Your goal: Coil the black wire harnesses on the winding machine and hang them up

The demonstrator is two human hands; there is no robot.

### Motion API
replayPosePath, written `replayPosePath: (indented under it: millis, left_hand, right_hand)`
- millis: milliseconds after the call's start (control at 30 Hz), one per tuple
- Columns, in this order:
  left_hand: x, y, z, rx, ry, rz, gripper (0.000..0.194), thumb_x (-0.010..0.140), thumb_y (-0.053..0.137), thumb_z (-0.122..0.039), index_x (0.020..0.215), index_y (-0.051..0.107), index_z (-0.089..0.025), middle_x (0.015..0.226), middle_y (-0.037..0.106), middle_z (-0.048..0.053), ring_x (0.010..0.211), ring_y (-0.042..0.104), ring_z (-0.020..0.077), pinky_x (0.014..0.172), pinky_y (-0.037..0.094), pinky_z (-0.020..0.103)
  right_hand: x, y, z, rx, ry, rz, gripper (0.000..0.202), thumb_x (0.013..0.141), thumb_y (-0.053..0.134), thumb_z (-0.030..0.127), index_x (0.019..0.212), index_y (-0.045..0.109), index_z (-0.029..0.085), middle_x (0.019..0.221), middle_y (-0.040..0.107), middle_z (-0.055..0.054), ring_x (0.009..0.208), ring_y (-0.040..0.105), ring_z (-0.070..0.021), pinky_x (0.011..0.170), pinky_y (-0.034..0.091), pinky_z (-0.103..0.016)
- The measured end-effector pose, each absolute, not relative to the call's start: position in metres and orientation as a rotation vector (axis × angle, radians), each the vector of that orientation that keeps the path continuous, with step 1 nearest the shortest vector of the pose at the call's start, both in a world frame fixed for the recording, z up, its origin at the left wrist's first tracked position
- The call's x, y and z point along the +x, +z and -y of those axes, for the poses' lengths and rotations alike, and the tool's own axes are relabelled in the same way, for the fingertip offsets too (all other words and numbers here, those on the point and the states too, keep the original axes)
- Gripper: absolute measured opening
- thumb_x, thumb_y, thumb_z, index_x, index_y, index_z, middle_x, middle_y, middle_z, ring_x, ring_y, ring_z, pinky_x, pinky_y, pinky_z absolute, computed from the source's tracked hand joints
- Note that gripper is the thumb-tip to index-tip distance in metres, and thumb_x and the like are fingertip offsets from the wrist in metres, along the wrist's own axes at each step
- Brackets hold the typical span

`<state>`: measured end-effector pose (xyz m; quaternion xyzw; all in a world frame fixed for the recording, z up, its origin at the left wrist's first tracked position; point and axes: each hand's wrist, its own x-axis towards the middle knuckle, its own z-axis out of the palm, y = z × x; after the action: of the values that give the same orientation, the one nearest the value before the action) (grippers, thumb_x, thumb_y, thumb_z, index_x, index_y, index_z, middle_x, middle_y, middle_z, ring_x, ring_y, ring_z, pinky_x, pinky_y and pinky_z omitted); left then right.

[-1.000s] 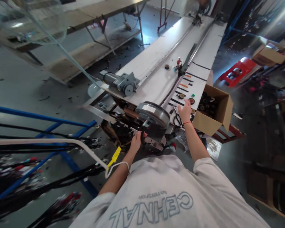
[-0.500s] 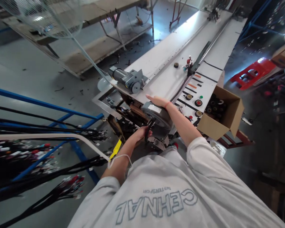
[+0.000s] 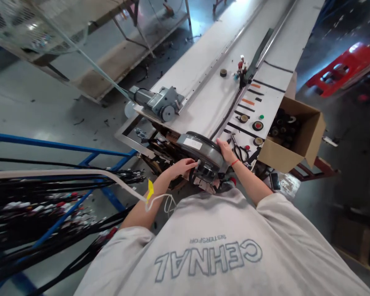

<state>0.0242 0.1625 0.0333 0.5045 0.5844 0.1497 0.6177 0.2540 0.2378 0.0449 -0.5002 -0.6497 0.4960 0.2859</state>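
Flanking one drum point(image 3: 210, 151): one left hand point(image 3: 182, 167), one right hand point(image 3: 227, 152); fingers half-curled, grip unclear.

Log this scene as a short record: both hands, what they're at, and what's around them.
Left hand: fingertips at the near side of the grey drum; grip unclear
Right hand: at the drum's right side; firmness of contact unclear
Drum marking: white label, text unreadable
Work surface: long white table
Near left corner of table: grey motor
Right of right hand: scissors
Beside table, right: open cardboard box holding dark round items
Far left: blue rack with dark cables
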Motion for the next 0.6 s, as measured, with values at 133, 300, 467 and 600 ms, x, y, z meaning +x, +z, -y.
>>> replayPosePath:
  millis: [133,300,467,600]
  left_hand:
    - [0.030,0.048,-0.154,1.594,0.294,-1.606,0.040,0.074,0.064,-0.056,0.074,0.060,-0.016,0.067,0.063,0.002,0.064,0.056,0.0176,0.062,0.042,0.028]
    - [0.006,0.071,-0.163,1.628,0.377,-1.809,0.034,0.075,0.062,-0.049,0.081,0.063,-0.016,0.078,0.070,0.007,0.071,0.062,0.0199,0.067,0.046,0.028]
    - [-0.016,0.076,-0.173,1.527,0.464,-1.839,0.041,0.075,0.058,-0.054,0.087,0.064,-0.015,0.078,0.071,0.007,0.066,0.063,0.0190,0.065,0.048,0.028]
    - [-0.013,0.066,-0.169,1.544,0.431,-1.836,0.048,0.071,0.063,-0.059,0.091,0.066,-0.015,0.084,0.072,0.008,0.071,0.064,0.0204,0.067,0.049,0.029]
  right_hand:
    - [0.294,0.024,-0.202,-1.809,0.610,1.912,0.024,0.093,0.045,0.030,0.094,0.063,0.014,0.101,0.060,-0.013,0.100,0.054,-0.0263,0.089,0.042,-0.036]
    - [0.327,0.016,-0.178,-2.317,0.622,1.942,0.029,0.080,0.049,0.009,0.106,0.060,0.009,0.107,0.059,-0.019,0.100,0.055,-0.0296,0.084,0.045,-0.036]
    - [0.342,0.013,-0.177,-2.269,0.564,1.982,0.042,0.077,0.056,0.016,0.118,0.054,0.008,0.118,0.055,-0.021,0.107,0.052,-0.0335,0.089,0.045,-0.041]
    - [0.353,0.043,-0.163,-2.129,0.976,1.821,0.027,0.077,0.062,0.025,0.101,0.058,0.013,0.092,0.063,-0.013,0.089,0.058,-0.0274,0.082,0.048,-0.039]
